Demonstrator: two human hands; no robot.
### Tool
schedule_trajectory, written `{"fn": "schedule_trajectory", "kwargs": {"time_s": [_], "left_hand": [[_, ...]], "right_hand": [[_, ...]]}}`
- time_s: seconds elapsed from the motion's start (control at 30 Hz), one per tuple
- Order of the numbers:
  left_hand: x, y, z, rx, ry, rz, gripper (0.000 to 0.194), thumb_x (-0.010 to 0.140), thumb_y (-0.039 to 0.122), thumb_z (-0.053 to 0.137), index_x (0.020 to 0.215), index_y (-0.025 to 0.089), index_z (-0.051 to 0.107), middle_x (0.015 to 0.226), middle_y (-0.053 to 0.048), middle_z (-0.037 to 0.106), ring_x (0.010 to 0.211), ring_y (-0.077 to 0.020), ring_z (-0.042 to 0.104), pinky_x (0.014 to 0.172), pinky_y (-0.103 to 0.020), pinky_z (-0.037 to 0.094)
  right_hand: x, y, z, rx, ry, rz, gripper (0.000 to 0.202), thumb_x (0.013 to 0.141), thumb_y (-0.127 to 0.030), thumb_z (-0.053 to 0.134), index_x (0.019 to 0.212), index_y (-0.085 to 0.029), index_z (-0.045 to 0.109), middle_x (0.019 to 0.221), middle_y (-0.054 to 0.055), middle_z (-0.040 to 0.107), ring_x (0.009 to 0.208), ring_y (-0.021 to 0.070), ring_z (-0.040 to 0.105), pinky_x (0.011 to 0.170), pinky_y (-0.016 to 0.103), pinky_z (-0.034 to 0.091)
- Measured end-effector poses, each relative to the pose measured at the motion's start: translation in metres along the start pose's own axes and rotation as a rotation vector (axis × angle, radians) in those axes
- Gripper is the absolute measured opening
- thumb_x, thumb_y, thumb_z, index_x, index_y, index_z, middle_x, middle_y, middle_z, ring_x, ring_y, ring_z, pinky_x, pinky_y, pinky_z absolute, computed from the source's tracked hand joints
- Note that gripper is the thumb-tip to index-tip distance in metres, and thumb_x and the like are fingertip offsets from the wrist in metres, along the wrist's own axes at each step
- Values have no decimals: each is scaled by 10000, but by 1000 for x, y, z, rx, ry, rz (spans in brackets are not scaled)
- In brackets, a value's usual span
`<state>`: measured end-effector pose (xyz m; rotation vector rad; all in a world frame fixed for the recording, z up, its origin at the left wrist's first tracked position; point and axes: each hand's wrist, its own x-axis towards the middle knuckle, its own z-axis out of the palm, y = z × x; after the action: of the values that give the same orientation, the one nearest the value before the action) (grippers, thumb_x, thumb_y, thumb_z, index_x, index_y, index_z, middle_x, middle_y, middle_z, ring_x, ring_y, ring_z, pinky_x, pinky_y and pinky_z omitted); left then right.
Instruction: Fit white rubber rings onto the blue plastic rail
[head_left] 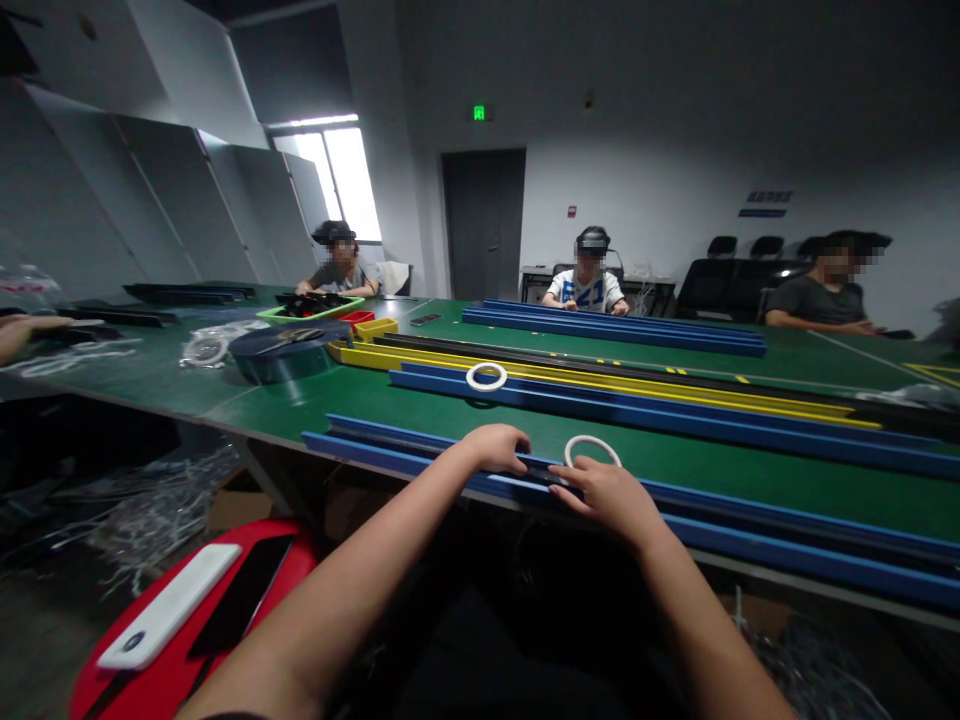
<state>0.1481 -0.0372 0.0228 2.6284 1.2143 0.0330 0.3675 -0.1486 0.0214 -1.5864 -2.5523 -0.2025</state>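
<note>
A long blue channel strip [390, 455] lies along the table's near edge, with a dark groove down its length. My left hand [495, 447] rests over this strip with its fingers curled down into the groove. What the fingertips grip, if anything, is hidden. Just right of it, my right hand [604, 492] has its index finger and thumb reaching left at the groove. A thin white ring, like a narrow roll of tape [592, 438], stands tilted at the right hand, its lower part hidden behind the fingers that seem to hold it.
Another white ring [486, 377] lies on a second blue strip [570, 398]. Beyond run yellow strips [660, 385] and more blue strips [615, 328]. A large dark roll [281, 355] sits left. Phones lie on a red stool [255, 640]. Several people sit around the green table [750, 465].
</note>
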Motion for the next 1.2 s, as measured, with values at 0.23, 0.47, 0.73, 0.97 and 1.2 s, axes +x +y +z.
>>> {"fn": "schedule_trajectory", "kwargs": {"time_s": [0.23,0.47,0.73,0.97,1.2], "left_hand": [[0,1,-1,-2,-16,-14,403,700,417,672,1083,292,688,1045,-18,728,918,-210,658,687,-255,447],[1,-4,1,-21,-1,3,409,683,421,678,1072,298,691,1039,-13,728,914,-212,658,676,-254,446],[3,-8,3,-48,1,15,413,677,424,679,1072,302,692,1046,-9,728,921,-209,656,712,-248,455],[4,-9,4,-41,0,23,407,681,428,667,1068,304,689,1028,-2,729,897,-202,654,684,-245,452],[4,-8,4,-48,5,9,404,681,422,667,1068,308,694,1034,2,726,903,-198,652,677,-238,445]], "right_hand": [[2,-1,-1,-14,-37,25,458,962,-534,363,1328,-354,573,1030,58,646,855,185,650,716,277,446],[3,0,1,-21,-37,18,473,964,-536,342,1341,-351,560,1037,58,647,856,197,652,726,293,453],[3,-1,2,-36,-35,23,482,966,-535,336,1351,-342,552,1055,69,653,863,196,656,731,292,461],[3,0,4,-39,-24,19,474,969,-536,332,1337,-346,562,1074,67,656,864,191,661,720,283,464],[3,2,8,-48,12,10,469,972,-549,315,1319,-359,567,1064,53,660,846,193,666,691,285,462]]}}
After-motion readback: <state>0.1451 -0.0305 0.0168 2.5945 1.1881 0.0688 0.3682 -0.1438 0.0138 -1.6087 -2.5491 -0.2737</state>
